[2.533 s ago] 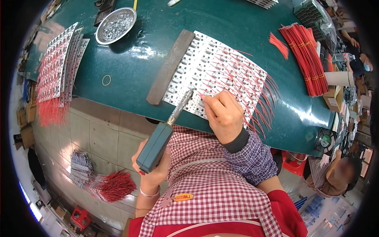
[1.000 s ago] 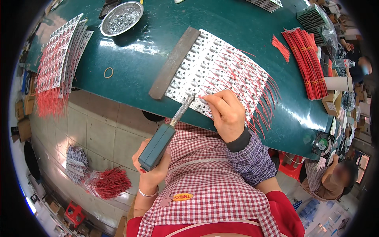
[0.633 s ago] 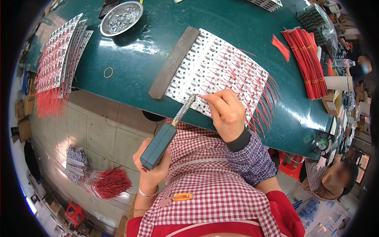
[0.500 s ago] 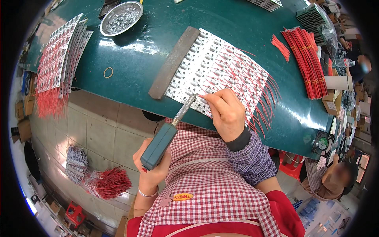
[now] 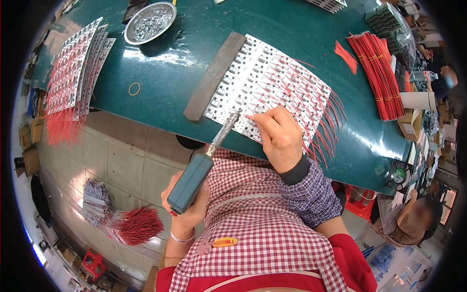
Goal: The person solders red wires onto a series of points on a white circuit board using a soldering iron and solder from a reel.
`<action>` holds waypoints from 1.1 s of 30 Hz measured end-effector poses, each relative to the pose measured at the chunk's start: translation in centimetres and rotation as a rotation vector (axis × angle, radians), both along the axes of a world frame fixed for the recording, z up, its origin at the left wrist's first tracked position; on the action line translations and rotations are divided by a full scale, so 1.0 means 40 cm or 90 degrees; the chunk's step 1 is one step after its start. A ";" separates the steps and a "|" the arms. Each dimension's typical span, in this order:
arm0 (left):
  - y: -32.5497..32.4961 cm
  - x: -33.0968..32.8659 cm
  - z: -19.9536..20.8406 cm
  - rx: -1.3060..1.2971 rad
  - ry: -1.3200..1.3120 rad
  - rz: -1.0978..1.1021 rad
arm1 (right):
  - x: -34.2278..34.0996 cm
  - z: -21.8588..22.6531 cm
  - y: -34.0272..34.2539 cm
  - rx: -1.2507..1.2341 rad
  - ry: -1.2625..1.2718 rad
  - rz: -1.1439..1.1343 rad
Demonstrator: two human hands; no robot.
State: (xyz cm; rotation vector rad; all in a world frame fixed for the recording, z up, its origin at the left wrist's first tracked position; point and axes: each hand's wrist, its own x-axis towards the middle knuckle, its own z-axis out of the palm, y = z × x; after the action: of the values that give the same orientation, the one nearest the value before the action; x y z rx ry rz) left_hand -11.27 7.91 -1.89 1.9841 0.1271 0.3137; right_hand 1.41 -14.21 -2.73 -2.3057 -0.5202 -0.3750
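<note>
My left hand point(image 5: 193, 208) is wrapped round the handle of a green soldering gun point(image 5: 192, 182). Its metal barrel points up to the right, with the tip over the lower-left part of a white circuit board panel point(image 5: 260, 58). My right hand point(image 5: 279, 134) is closed in a pinch on a thin red wire point(image 5: 248, 117), whose end shows just right of the iron's tip. Many red wires spread over the panel's right half and hang past its edge. A dark flat bar point(image 5: 214, 80) lies along the panel's left edge.
On the green table point(image 5: 160, 92) are a metal bowl point(image 5: 150, 23) of silvery bits, a rubber band point(image 5: 134, 89), wired panels point(image 5: 78, 68) at left, and red wire bundles point(image 5: 377, 78) at right. Wired pieces point(image 5: 134, 225) lie below left. Another person point(image 5: 408, 224) sits at lower right.
The soldering gun's body has drawn back slightly down and left, and its tip has shifted a little up the panel. My right hand has barely moved.
</note>
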 end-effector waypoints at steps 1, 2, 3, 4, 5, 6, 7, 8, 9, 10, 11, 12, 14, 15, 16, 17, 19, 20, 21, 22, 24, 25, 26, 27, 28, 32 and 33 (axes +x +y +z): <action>-0.001 -0.001 -0.001 0.000 0.000 0.000 | 0.000 0.000 0.000 0.001 0.000 -0.002; -0.001 -0.002 -0.002 -0.008 0.005 0.000 | -0.001 0.000 0.000 0.003 0.001 -0.004; -0.002 -0.002 -0.002 -0.015 0.011 0.000 | -0.001 0.001 0.000 0.003 0.000 -0.004; -0.002 -0.002 -0.001 -0.015 0.010 -0.001 | -0.002 0.003 -0.001 0.006 0.000 -0.006; -0.002 -0.002 0.001 -0.012 0.011 -0.002 | -0.003 0.004 -0.002 0.008 -0.001 -0.007; -0.001 -0.001 0.002 -0.008 0.011 -0.002 | -0.007 0.006 -0.006 0.008 -0.001 -0.006; 0.000 0.000 0.003 -0.008 0.011 -0.001 | -0.013 0.012 -0.013 0.007 0.009 -0.017; 0.002 0.002 0.004 -0.008 0.006 -0.001 | -0.019 0.017 -0.022 0.006 0.019 -0.028; 0.002 0.002 0.006 -0.008 0.002 0.000 | -0.026 0.023 -0.032 0.007 0.019 -0.025; 0.002 0.000 0.006 -0.007 0.002 0.003 | -0.033 0.030 -0.043 0.007 0.033 -0.038; 0.003 -0.001 0.006 -0.016 0.010 0.011 | -0.036 0.034 -0.048 0.008 0.047 -0.050; 0.002 0.000 0.005 -0.027 0.019 0.016 | -0.037 0.035 -0.050 0.006 0.047 -0.051; 0.003 0.005 0.005 -0.017 0.018 0.002 | -0.039 0.037 -0.053 0.003 0.039 -0.032; 0.004 0.006 0.005 -0.005 0.017 -0.012 | -0.036 0.037 -0.050 0.003 0.039 -0.033; 0.002 0.007 0.006 -0.005 0.017 -0.012 | -0.028 0.037 -0.044 -0.001 0.030 -0.021; -0.001 0.007 0.007 -0.007 0.022 -0.012 | -0.022 0.036 -0.038 -0.004 0.021 -0.009; -0.002 0.010 0.005 -0.009 0.026 -0.015 | -0.017 0.025 -0.034 -0.007 0.016 -0.008; -0.001 0.011 0.004 -0.004 0.027 -0.023 | -0.015 0.020 -0.032 -0.010 0.011 -0.007; -0.001 0.010 0.004 0.002 0.029 -0.028 | -0.013 0.018 -0.030 -0.010 0.012 -0.006; -0.002 0.009 0.005 0.002 0.029 -0.027 | -0.011 0.017 -0.028 -0.005 0.013 -0.002; -0.004 0.009 0.007 -0.011 0.046 -0.020 | -0.006 0.013 -0.023 0.000 0.014 0.002; -0.004 0.008 0.005 -0.011 0.046 -0.019 | -0.003 0.009 -0.019 -0.007 -0.002 0.005; -0.004 0.008 0.002 -0.011 0.041 -0.024 | -0.002 0.007 -0.018 -0.014 -0.019 0.007; -0.003 0.010 0.000 -0.011 0.036 -0.029 | -0.001 0.006 -0.017 -0.014 -0.018 0.007; -0.003 0.012 0.002 -0.011 0.037 -0.029 | 0.000 0.006 -0.017 -0.019 -0.015 0.008; -0.007 0.023 0.007 -0.006 0.024 -0.034 | 0.003 0.001 -0.015 -0.025 -0.020 0.005; -0.007 0.025 0.007 -0.003 0.016 -0.038 | 0.003 0.002 -0.014 -0.026 -0.019 0.004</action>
State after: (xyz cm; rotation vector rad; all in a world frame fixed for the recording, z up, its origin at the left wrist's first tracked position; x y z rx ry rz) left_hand -10.27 7.62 -1.60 1.9836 0.0841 0.2504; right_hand 1.52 -14.79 -2.64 -2.3394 -0.5551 -0.4003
